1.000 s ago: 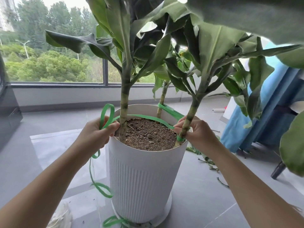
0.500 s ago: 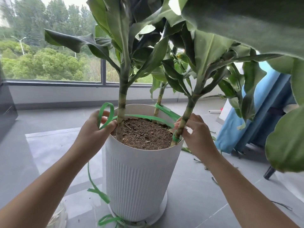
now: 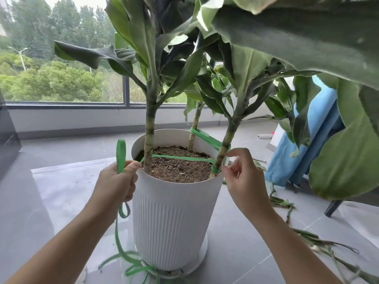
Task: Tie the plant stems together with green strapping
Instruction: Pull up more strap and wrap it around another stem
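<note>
A white ribbed pot point(image 3: 172, 218) filled with soil holds three leafy stems: a left stem point(image 3: 149, 140), a back stem point(image 3: 193, 132) and a right stem point(image 3: 224, 148). Green strapping point(image 3: 180, 158) runs from the left stem across the soil, is wrapped round the right stem's base and goes on to the back stem. My left hand point(image 3: 117, 185) grips the strapping beside the pot's left rim, a loop sticking up above the fist and the tail dropping to the floor. My right hand point(image 3: 242, 177) is just right of the right stem, its fingertips pinching the strapping there.
Loose coils of strapping point(image 3: 133, 265) lie by the pot's saucer. Cut stems and leaves point(image 3: 313, 242) litter the tiled floor at right. A blue cloth over furniture point(image 3: 315, 140) stands at right, a window point(image 3: 61, 68) and low sill behind. Large leaves hang overhead.
My right hand has let go of the right stem's base and drawn back to its right side, fingers spread. My left hand keeps its grip, pulling the strap a little tauter. The camera moved closer.
</note>
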The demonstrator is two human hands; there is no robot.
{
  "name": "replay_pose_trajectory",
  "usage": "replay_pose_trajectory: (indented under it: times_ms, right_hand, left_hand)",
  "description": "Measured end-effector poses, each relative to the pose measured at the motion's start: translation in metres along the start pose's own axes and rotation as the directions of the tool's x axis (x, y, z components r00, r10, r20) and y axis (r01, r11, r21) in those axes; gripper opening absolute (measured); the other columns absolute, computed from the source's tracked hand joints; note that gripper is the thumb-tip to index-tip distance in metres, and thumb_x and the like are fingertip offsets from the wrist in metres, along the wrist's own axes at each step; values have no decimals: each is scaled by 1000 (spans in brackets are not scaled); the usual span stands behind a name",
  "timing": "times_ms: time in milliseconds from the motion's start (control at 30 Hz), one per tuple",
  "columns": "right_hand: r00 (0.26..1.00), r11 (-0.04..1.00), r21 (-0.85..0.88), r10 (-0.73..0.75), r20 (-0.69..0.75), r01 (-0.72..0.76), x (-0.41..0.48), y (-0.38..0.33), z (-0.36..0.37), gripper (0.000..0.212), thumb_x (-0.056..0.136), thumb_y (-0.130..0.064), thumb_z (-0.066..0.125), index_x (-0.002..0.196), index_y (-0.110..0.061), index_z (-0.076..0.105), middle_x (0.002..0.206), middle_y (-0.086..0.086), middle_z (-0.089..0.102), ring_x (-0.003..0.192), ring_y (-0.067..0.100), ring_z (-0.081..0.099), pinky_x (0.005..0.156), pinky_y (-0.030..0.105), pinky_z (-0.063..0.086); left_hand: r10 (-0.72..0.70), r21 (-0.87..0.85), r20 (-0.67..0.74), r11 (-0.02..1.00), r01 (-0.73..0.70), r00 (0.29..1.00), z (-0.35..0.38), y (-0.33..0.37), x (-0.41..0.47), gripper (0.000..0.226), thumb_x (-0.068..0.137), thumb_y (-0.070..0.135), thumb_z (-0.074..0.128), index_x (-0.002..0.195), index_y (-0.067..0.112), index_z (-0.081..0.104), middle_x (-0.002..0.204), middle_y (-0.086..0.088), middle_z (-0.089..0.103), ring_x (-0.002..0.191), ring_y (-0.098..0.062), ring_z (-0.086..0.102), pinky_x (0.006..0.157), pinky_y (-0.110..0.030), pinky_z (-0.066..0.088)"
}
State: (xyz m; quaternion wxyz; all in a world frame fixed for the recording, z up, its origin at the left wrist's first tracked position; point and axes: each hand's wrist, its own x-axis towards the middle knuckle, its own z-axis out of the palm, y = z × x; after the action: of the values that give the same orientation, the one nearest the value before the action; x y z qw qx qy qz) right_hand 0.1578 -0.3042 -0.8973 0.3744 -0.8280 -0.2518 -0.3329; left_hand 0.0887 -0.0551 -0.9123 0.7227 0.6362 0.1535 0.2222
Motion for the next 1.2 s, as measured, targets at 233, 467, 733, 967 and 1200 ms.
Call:
replay_pose_trajectory:
  times_ms: [233, 467, 733, 967, 1200]
  right_hand:
    - [991, 997, 14, 77, 113, -79, -5, -22, -5, 18, 85, 1, 59, 81, -11, 72, 57, -16, 54, 61, -3, 54, 55, 6, 36]
    - [970, 999, -12, 37, 242, -35, -3, -26, -7, 14, 82, -5, 66, 89, -13, 75, 79, -2, 72, 62, 1, 57, 68, 2, 42]
    - [991, 987, -147, -40, 126, 59, 2, -25, 7, 3, 82, -19, 73, 84, -19, 74, 74, -5, 53, 61, 11, 50, 56, 32, 48]
    - [998, 981, -181, -63, 19, 65, -8, -26, 12, 4, 81, -22, 74, 85, -21, 72, 80, -7, 45, 61, 14, 53, 44, 33, 48]
    - [995, 992, -84, -90, 32, 92, -7, -17, 12, 4, 82, -19, 72, 86, -18, 72, 81, -7, 47, 58, 4, 43, 50, 28, 45]
  left_hand:
    - [-325, -296, 150, 887, 356, 934, 4, 5, -16, 17, 98, 13, 45, 82, 10, 49, 45, 4, 42, 29, -2, 27, 28, -10, 22]
    - [-376, -393, 212, 812, 431, 902, 10, 7, -30, 12, 94, 9, 50, 86, 4, 58, 55, -4, 63, 43, -12, 61, 45, -24, 55]
    - [-319, -291, 228, 879, 377, 920, 25, -2, -45, 18, 68, 19, 67, 84, 10, 66, 74, -4, 67, 74, -17, 60, 67, -31, 44]
    - [-274, -270, 195, 908, 320, 942, 42, 0, -57, 13, 78, 15, 67, 86, 6, 66, 65, -4, 65, 52, -12, 54, 55, -25, 41]
    - [-234, -313, 234, 901, 301, 944, 54, 5, -63, 13, 88, 13, 60, 97, 5, 65, 79, -6, 74, 55, -12, 66, 42, -17, 44]
